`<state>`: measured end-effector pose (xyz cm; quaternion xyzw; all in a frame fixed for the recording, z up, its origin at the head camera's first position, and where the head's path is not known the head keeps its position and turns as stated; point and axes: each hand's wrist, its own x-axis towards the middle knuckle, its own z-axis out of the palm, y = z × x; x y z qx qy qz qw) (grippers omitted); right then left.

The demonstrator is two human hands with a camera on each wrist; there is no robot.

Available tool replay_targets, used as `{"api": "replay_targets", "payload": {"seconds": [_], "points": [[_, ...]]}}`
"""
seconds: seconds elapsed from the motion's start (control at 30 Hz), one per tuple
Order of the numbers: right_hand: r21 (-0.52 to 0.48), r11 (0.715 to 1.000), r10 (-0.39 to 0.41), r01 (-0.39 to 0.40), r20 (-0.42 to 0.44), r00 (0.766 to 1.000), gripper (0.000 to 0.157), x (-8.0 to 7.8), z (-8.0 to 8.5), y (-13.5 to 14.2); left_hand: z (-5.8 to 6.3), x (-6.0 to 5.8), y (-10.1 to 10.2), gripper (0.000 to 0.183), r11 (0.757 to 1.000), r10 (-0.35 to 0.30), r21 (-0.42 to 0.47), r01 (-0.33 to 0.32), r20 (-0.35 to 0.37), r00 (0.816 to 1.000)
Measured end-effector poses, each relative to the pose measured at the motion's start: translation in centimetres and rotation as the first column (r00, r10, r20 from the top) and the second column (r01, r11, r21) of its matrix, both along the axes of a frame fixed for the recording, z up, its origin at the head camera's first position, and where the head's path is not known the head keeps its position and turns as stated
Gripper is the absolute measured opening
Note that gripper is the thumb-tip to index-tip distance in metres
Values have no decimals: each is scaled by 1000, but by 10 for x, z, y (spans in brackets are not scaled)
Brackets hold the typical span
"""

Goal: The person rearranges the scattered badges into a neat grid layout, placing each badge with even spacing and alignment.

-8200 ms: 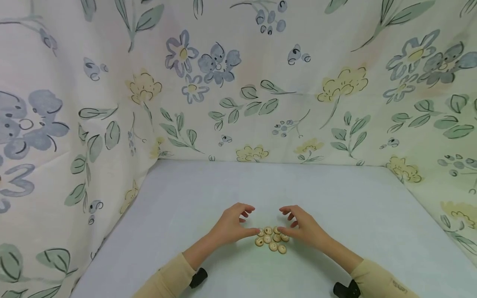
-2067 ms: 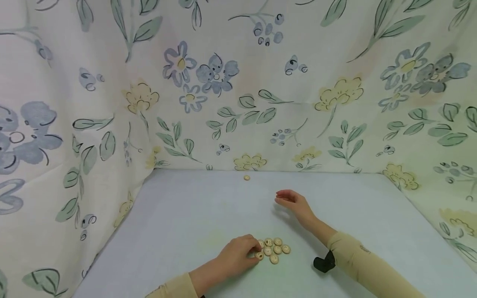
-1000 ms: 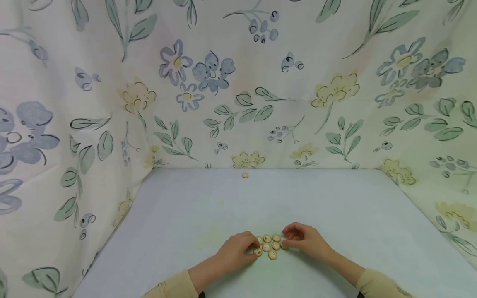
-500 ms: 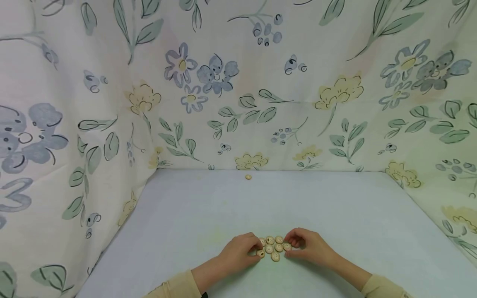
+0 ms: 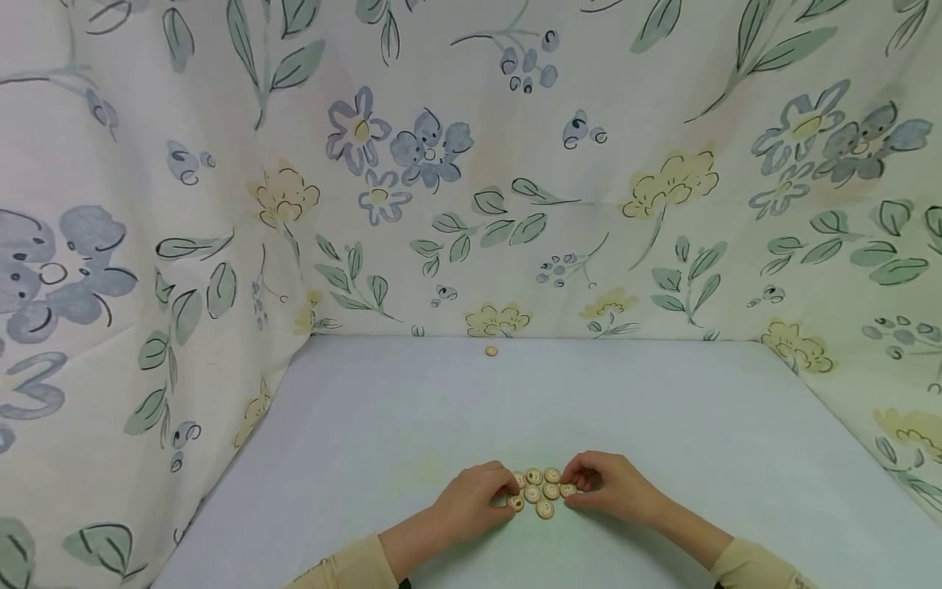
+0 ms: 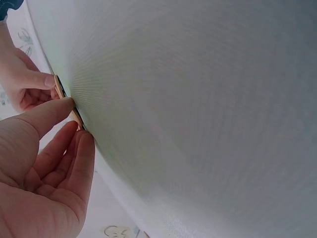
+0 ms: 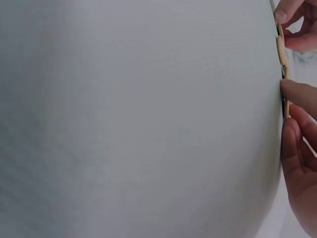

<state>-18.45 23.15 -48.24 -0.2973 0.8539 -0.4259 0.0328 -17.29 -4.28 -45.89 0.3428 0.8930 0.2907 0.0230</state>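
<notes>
Several small round wooden buttons (image 5: 545, 509) lie flat in a tight cluster near the front of the white table. My left hand (image 5: 474, 501) pinches the button (image 5: 516, 503) on the cluster's left side between thumb and fingers, and partly covers the one behind it. On the right side, my right hand (image 5: 614, 488) has thumb and forefinger on either side of the rightmost button (image 5: 567, 490). In the left wrist view, the left hand (image 6: 54, 168) meets the buttons' thin edge. The right wrist view shows the right hand (image 7: 302, 144) at the cluster's edge too.
One lone button (image 5: 491, 351) lies at the far edge of the white tabletop (image 5: 412, 393), by the flowered cloth (image 5: 508, 245). That cloth hangs behind the table and along both sides.
Over the span, one button left the cluster's front right for the table's far edge. My right hand came back from farther out to the rightmost button; my left took hold of the left one.
</notes>
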Motion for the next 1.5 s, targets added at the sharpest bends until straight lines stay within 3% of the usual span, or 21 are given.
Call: {"api": "replay_targets", "payload": {"seconds": [0.4,0.9,1.2,1.5], "points": [[20,999,45,-45,-2,999,24,-4,6,-1,-2,-3,0,13,1000,9,-10,-8,24,1000],[43,998,-42,39,71,997,24,-6,5,2,-3,-3,0,13,1000,7,-4,-7,37,999],[80,989,-130,124,85,988,26,-29,12,5,-3,-2,-1,13,1000,14,-10,-14,39,999],[84,977,-201,195,68,977,24,-66,16,0,-3,-3,0,13,1000,6,-4,-5,41,999]]}}
